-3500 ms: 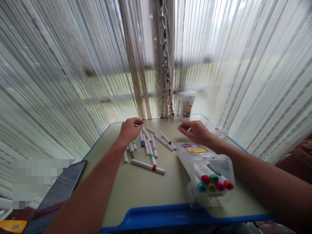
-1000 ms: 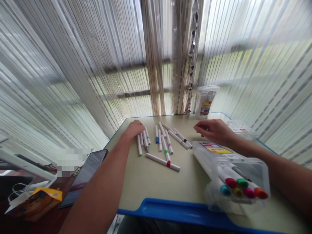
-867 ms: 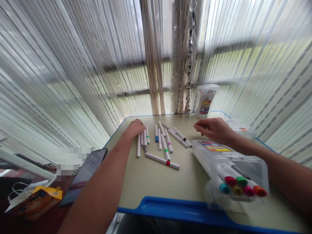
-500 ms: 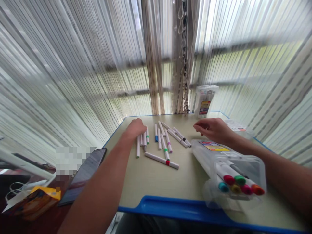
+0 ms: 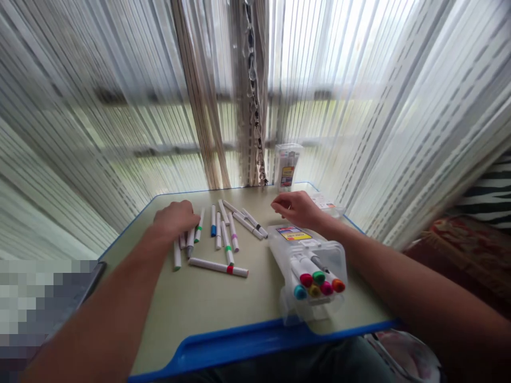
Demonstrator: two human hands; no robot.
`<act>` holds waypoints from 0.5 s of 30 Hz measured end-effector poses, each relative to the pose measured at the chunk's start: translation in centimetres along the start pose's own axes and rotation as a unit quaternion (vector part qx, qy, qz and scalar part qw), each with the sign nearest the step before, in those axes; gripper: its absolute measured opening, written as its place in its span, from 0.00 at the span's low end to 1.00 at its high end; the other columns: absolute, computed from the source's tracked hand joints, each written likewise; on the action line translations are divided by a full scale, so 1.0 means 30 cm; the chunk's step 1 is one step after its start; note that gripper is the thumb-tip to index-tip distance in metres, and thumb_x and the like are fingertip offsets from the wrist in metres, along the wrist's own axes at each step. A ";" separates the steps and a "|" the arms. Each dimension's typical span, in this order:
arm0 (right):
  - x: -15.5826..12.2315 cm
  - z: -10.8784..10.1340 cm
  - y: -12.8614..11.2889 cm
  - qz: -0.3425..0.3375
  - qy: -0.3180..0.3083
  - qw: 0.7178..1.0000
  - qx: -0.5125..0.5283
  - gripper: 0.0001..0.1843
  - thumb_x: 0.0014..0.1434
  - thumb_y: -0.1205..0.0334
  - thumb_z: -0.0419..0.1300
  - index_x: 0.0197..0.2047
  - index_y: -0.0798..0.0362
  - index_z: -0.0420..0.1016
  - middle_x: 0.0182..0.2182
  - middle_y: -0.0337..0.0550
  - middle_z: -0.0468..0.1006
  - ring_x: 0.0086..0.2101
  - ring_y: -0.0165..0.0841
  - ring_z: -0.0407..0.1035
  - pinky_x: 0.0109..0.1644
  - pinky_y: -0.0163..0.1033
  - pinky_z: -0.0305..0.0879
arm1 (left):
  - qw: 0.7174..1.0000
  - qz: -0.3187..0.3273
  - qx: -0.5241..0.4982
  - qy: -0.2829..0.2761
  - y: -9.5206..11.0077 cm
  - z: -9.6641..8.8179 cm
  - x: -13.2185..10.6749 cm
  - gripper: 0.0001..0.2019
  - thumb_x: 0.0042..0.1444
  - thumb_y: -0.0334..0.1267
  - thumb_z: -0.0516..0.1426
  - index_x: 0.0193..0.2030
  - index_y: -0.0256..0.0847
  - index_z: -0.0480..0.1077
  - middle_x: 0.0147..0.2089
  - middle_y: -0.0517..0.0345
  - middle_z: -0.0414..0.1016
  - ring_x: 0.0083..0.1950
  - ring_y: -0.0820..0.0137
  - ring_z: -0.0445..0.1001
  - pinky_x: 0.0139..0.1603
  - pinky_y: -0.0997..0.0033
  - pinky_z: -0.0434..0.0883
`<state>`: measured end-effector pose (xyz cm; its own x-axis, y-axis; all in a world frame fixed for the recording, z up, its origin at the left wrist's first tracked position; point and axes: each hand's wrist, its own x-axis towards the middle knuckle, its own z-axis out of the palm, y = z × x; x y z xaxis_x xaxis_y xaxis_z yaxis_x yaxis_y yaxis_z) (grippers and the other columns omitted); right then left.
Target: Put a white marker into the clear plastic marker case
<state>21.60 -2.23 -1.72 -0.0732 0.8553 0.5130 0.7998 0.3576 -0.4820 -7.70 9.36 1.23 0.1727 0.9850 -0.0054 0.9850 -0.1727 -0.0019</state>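
My left hand (image 5: 175, 218) is closed over the upper ends of several white markers at the table's left, its fingertips hidden beneath it. Poking out below are a grey-tipped marker (image 5: 190, 243) and a marker with a pale green end (image 5: 177, 255); a green-banded marker (image 5: 199, 226) lies against the fingers. My right hand (image 5: 294, 205) rests with curled fingers behind a clear plastic marker case (image 5: 279, 250), with nothing visible in it. The case lies on its side, its open end toward me, showing several coloured marker ends (image 5: 318, 277).
Between the hands several loose markers lie, with a red-banded marker (image 5: 219, 267) crosswise in front. A second marker case (image 5: 288, 167) stands upright at the back. Clear packaging (image 5: 324, 202) lies beyond my right wrist. Blue trim (image 5: 231, 343) edges the table; striped curtains (image 5: 343, 106) hang behind.
The view has turned right, so the table and both hands appear farther left. Both hands stay in about the same places relative to the markers and the case.
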 end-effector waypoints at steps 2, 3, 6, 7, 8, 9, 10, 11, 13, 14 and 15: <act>0.000 0.000 0.001 -0.003 0.001 1.000 0.003 0.09 0.56 0.64 0.57 0.29 0.56 0.78 0.22 0.40 0.77 0.22 0.27 0.66 0.28 0.32 0.59 | 1.000 0.008 0.006 0.002 0.008 0.003 -0.004 0.14 0.44 0.42 0.56 0.35 0.39 0.76 0.43 0.39 0.79 0.44 0.49 0.76 0.41 0.59 0.71; 0.000 0.000 0.000 -0.005 0.001 1.000 0.005 0.10 0.56 0.64 0.57 0.29 0.56 0.78 0.22 0.40 0.77 0.22 0.27 0.66 0.28 0.32 0.59 | 1.000 0.010 0.009 0.003 0.012 0.004 -0.006 0.14 0.44 0.42 0.56 0.36 0.39 0.75 0.43 0.39 0.78 0.44 0.49 0.76 0.42 0.59 0.71; 0.000 -0.001 -0.001 -0.008 0.004 1.000 0.007 0.10 0.56 0.65 0.56 0.29 0.57 0.78 0.22 0.40 0.76 0.22 0.27 0.66 0.28 0.32 0.58 | 1.000 0.013 0.003 0.019 0.012 0.001 -0.008 0.14 0.47 0.42 0.54 0.36 0.38 0.75 0.44 0.38 0.78 0.46 0.48 0.76 0.43 0.57 0.71; 0.000 -0.002 -0.001 -0.010 0.005 1.000 0.007 0.10 0.56 0.65 0.56 0.29 0.57 0.78 0.22 0.40 0.77 0.22 0.27 0.66 0.28 0.32 0.58 | 1.000 0.013 -0.003 0.028 0.008 -0.004 -0.008 0.14 0.48 0.43 0.54 0.36 0.37 0.75 0.44 0.38 0.78 0.46 0.48 0.75 0.43 0.56 0.71; 0.000 -0.002 -0.002 -0.011 0.007 1.000 0.009 0.10 0.56 0.65 0.57 0.29 0.57 0.78 0.22 0.41 0.77 0.23 0.27 0.66 0.28 0.32 0.58 | 0.999 0.011 -0.010 0.039 0.003 -0.012 -0.009 0.15 0.49 0.43 0.53 0.36 0.37 0.75 0.44 0.37 0.77 0.47 0.47 0.75 0.43 0.56 0.71; 0.000 -0.003 -0.002 -0.012 0.008 1.000 0.011 0.10 0.56 0.65 0.57 0.29 0.57 0.78 0.23 0.41 0.77 0.23 0.27 0.66 0.28 0.32 0.58 | 0.999 0.007 -0.015 0.050 -0.003 -0.022 -0.010 0.16 0.50 0.44 0.52 0.37 0.36 0.75 0.44 0.36 0.77 0.47 0.47 0.75 0.44 0.55 0.71; 0.001 -0.004 -0.001 -0.013 0.009 1.000 0.015 0.10 0.56 0.65 0.57 0.29 0.57 0.78 0.23 0.41 0.77 0.23 0.27 0.66 0.29 0.32 0.59 | 0.998 0.001 -0.019 0.065 -0.009 -0.035 -0.012 0.17 0.51 0.45 0.52 0.37 0.36 0.75 0.44 0.36 0.77 0.48 0.46 0.75 0.44 0.55 0.70; 0.001 -0.004 -0.001 -0.014 0.009 1.000 0.019 0.09 0.56 0.65 0.57 0.29 0.56 0.78 0.23 0.41 0.77 0.23 0.27 0.67 0.29 0.32 0.59 | 0.996 -0.006 -0.025 0.084 -0.013 -0.049 -0.015 0.17 0.51 0.45 0.52 0.38 0.36 0.76 0.44 0.36 0.77 0.48 0.45 0.74 0.44 0.55 0.70; 0.002 -0.005 0.000 -0.014 0.008 1.000 0.027 0.09 0.56 0.65 0.57 0.29 0.56 0.78 0.23 0.41 0.77 0.23 0.28 0.67 0.29 0.32 0.59 | 0.988 -0.020 -0.062 0.140 -0.011 -0.078 -0.023 0.18 0.52 0.46 0.52 0.38 0.36 0.76 0.43 0.37 0.77 0.48 0.45 0.74 0.45 0.55 0.70; 0.002 -0.005 0.001 -0.014 0.007 0.999 0.029 0.09 0.56 0.65 0.57 0.29 0.56 0.78 0.23 0.41 0.77 0.23 0.27 0.67 0.29 0.32 0.60 | 0.980 -0.021 -0.103 0.168 -0.003 -0.090 -0.029 0.17 0.52 0.46 0.53 0.38 0.36 0.76 0.42 0.39 0.78 0.47 0.47 0.75 0.45 0.56 0.70; 0.002 -0.005 0.002 -0.014 0.007 0.999 0.030 0.09 0.56 0.65 0.57 0.29 0.56 0.78 0.23 0.41 0.77 0.23 0.27 0.67 0.29 0.32 0.60 | 0.969 -0.017 -0.158 0.190 0.010 -0.100 -0.035 0.16 0.52 0.45 0.53 0.37 0.37 0.76 0.39 0.42 0.78 0.45 0.50 0.75 0.44 0.58 0.70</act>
<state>21.72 -2.22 -1.61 -0.0865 0.8393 0.5367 0.7604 0.4037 -0.5088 -7.57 8.28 4.24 0.0704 0.9313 0.3574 0.9316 -0.1894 0.3101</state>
